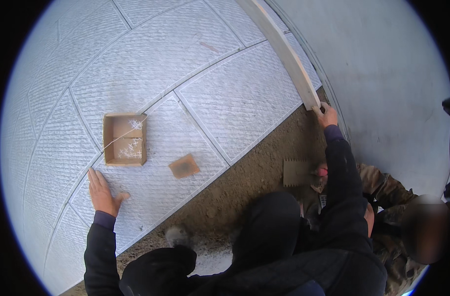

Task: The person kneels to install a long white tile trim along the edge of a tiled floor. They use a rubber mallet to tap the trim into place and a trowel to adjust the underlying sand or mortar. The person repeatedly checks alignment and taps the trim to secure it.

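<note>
Under your left fingers (97, 181), tiles (220, 93) look matt and ridged; your right fingers (326, 106) pinch a smooth, wood-like board (285, 49).

For the left hand (104, 195), a box (128, 162) stands ahead of the fingertips and cardboard (184, 166) lies past the thumb; tiles (160, 148) between leave passage. At the right hand (327, 117), a board (290, 59) runs forward from the fingers, a wall (383, 74) bars their right, a trowel (295, 172) sits behind.

Long board (286, 52): far end cut off; co-worker's head (425, 229) blurred, forearm (380, 180) partly behind black sleeve (341, 182).
</note>
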A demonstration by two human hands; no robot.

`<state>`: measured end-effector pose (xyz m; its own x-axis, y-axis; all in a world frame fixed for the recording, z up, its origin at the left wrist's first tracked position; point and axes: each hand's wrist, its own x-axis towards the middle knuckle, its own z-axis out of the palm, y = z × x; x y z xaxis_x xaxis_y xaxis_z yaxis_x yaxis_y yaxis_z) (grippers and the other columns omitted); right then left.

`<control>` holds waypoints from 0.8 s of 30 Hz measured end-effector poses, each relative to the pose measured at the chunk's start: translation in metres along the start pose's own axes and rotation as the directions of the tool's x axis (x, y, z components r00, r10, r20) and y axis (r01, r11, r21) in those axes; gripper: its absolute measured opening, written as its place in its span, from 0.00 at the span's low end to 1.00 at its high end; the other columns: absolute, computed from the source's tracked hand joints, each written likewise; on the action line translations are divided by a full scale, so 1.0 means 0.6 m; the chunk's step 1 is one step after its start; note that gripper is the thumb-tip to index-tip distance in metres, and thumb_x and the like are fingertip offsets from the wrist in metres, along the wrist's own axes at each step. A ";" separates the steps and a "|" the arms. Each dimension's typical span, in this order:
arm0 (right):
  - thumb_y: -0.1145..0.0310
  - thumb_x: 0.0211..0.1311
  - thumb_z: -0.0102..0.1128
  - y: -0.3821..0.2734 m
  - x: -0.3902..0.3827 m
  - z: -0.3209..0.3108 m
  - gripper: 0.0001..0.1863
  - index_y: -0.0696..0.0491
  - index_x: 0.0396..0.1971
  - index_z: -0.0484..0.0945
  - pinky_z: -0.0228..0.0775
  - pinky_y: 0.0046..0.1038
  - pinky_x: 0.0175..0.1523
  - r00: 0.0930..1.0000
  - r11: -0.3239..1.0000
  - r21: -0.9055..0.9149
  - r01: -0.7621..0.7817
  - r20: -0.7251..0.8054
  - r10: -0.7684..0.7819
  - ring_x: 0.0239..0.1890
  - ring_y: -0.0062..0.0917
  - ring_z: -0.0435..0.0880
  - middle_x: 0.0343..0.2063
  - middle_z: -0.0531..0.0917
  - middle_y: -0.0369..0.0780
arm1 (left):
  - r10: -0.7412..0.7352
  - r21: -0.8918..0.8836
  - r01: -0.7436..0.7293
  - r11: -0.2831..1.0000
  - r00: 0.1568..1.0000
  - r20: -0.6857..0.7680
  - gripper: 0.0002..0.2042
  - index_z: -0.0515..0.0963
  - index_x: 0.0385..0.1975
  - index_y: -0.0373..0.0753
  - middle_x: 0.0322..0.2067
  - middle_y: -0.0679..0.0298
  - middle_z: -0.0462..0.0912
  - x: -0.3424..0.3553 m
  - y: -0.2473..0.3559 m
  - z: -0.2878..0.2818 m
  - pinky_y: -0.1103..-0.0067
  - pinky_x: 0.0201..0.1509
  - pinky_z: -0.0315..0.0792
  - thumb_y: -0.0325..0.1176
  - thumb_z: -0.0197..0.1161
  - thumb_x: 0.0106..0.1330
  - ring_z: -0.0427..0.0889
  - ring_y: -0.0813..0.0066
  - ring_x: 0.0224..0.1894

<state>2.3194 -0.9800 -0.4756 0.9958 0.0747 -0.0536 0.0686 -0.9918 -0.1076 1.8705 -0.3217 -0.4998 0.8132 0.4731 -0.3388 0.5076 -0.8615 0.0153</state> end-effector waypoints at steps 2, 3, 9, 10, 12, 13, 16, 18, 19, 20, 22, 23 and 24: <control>0.50 0.64 0.70 -0.038 -0.008 -0.014 0.29 0.56 0.56 0.82 0.75 0.42 0.58 0.984 0.989 -0.070 0.131 -0.113 -0.139 0.55 0.46 0.83 0.51 0.85 0.49 | 0.016 -0.007 -0.017 1.000 1.000 -0.013 0.65 0.53 0.73 0.19 0.78 0.35 0.45 0.000 0.000 0.000 0.61 0.81 0.53 0.46 0.88 0.39 0.49 0.39 0.80; 0.51 0.65 0.69 -0.065 -0.008 -0.018 0.30 0.57 0.57 0.80 0.73 0.42 0.61 0.916 0.944 -0.160 0.287 -0.241 -0.320 0.58 0.45 0.81 0.55 0.83 0.48 | 0.000 -0.014 0.000 1.000 1.000 -0.007 0.65 0.53 0.73 0.19 0.78 0.35 0.45 -0.001 0.001 -0.001 0.61 0.81 0.53 0.46 0.88 0.39 0.49 0.39 0.80; 0.58 0.70 0.63 -0.315 0.090 0.068 0.30 0.59 0.65 0.71 0.65 0.45 0.70 0.757 0.804 -0.026 0.595 -0.319 -0.570 0.68 0.47 0.71 0.66 0.72 0.52 | -0.019 0.004 0.019 1.000 0.998 0.055 0.65 0.53 0.72 0.16 0.77 0.31 0.47 0.003 0.016 -0.021 0.59 0.81 0.52 0.48 0.88 0.39 0.47 0.37 0.80; 0.58 0.70 0.63 -0.346 0.118 0.091 0.29 0.58 0.65 0.71 0.65 0.46 0.70 0.786 0.832 0.014 0.555 -0.339 -0.518 0.68 0.48 0.70 0.65 0.72 0.53 | -0.012 0.009 0.011 1.000 0.999 0.053 0.65 0.53 0.72 0.16 0.77 0.30 0.46 0.001 0.017 -0.023 0.59 0.81 0.52 0.48 0.88 0.38 0.47 0.36 0.80; 0.59 0.70 0.62 -0.381 0.150 0.133 0.29 0.57 0.65 0.71 0.66 0.46 0.69 0.838 0.872 0.068 0.484 -0.324 -0.440 0.67 0.49 0.71 0.64 0.72 0.53 | -0.004 0.009 0.003 1.000 0.999 0.053 0.66 0.53 0.72 0.16 0.77 0.30 0.46 0.000 0.017 -0.024 0.59 0.81 0.51 0.49 0.88 0.39 0.47 0.36 0.80; 0.59 0.70 0.62 -0.390 0.162 0.147 0.28 0.57 0.65 0.71 0.66 0.47 0.69 0.914 0.923 0.111 0.368 -0.226 -0.338 0.67 0.49 0.71 0.64 0.72 0.53 | 0.000 0.009 -0.001 1.000 0.998 0.055 0.66 0.52 0.72 0.16 0.77 0.30 0.46 0.000 0.014 -0.023 0.59 0.81 0.51 0.49 0.88 0.39 0.47 0.36 0.80; 0.59 0.71 0.62 -0.395 0.171 0.166 0.29 0.60 0.65 0.71 0.68 0.45 0.69 0.874 0.904 0.147 0.401 -0.358 -0.330 0.66 0.51 0.73 0.65 0.71 0.54 | 0.011 0.017 -0.012 1.000 0.999 0.053 0.66 0.52 0.72 0.15 0.77 0.29 0.46 0.001 0.010 -0.015 0.58 0.81 0.50 0.50 0.87 0.39 0.47 0.36 0.80; 0.58 0.71 0.61 -0.393 0.157 0.164 0.29 0.59 0.65 0.71 0.69 0.45 0.68 0.855 0.880 0.126 0.458 -0.334 -0.398 0.66 0.50 0.73 0.66 0.70 0.53 | 0.001 0.023 -0.003 1.000 0.998 0.056 0.66 0.52 0.72 0.15 0.77 0.30 0.45 0.002 0.007 -0.009 0.59 0.82 0.50 0.49 0.88 0.39 0.47 0.36 0.80; 0.57 0.71 0.61 -0.394 0.146 0.162 0.29 0.58 0.66 0.70 0.70 0.45 0.67 0.903 0.912 0.113 0.395 -0.230 -0.363 0.66 0.50 0.74 0.67 0.70 0.52 | -0.001 0.030 -0.001 1.000 0.998 0.064 0.66 0.53 0.72 0.16 0.77 0.30 0.45 0.004 0.007 -0.009 0.60 0.82 0.51 0.49 0.88 0.39 0.47 0.37 0.80; 0.58 0.71 0.62 -0.396 0.138 0.159 0.29 0.58 0.65 0.70 0.69 0.46 0.67 0.864 0.885 0.146 0.443 -0.335 -0.377 0.65 0.50 0.74 0.67 0.70 0.53 | -0.010 0.036 0.008 0.999 0.998 0.061 0.65 0.53 0.72 0.16 0.77 0.31 0.45 0.005 0.008 -0.008 0.60 0.82 0.51 0.48 0.88 0.39 0.47 0.37 0.80; 0.59 0.70 0.64 -0.408 0.125 0.154 0.28 0.57 0.64 0.70 0.69 0.46 0.67 0.805 0.840 0.207 0.501 -0.469 -0.364 0.64 0.51 0.74 0.66 0.69 0.53 | -0.008 0.045 0.005 0.999 0.998 0.069 0.65 0.53 0.72 0.16 0.77 0.31 0.46 0.006 0.010 -0.011 0.61 0.82 0.51 0.48 0.88 0.40 0.48 0.37 0.80; 0.59 0.70 0.64 -0.415 0.118 0.153 0.28 0.57 0.64 0.71 0.69 0.46 0.67 0.868 0.874 0.223 0.432 -0.367 -0.335 0.64 0.51 0.74 0.66 0.69 0.52 | -0.021 0.054 0.017 0.998 0.997 0.075 0.65 0.53 0.72 0.16 0.77 0.31 0.46 0.006 0.012 -0.012 0.61 0.82 0.51 0.47 0.88 0.40 0.48 0.38 0.80; 0.59 0.70 0.64 -0.420 0.110 0.153 0.28 0.57 0.64 0.71 0.69 0.47 0.67 0.892 0.887 0.229 0.402 -0.318 -0.322 0.64 0.51 0.74 0.67 0.69 0.52 | -0.020 0.050 0.016 0.999 0.996 0.086 0.65 0.53 0.72 0.16 0.77 0.30 0.46 0.004 0.014 -0.015 0.61 0.82 0.51 0.47 0.88 0.40 0.48 0.38 0.80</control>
<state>2.3619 -0.7158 -0.5434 0.8854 0.3530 0.3026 0.4468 -0.8258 -0.3441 1.8793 -0.3259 -0.4923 0.7754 0.4729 -0.4184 0.5057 -0.8619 -0.0370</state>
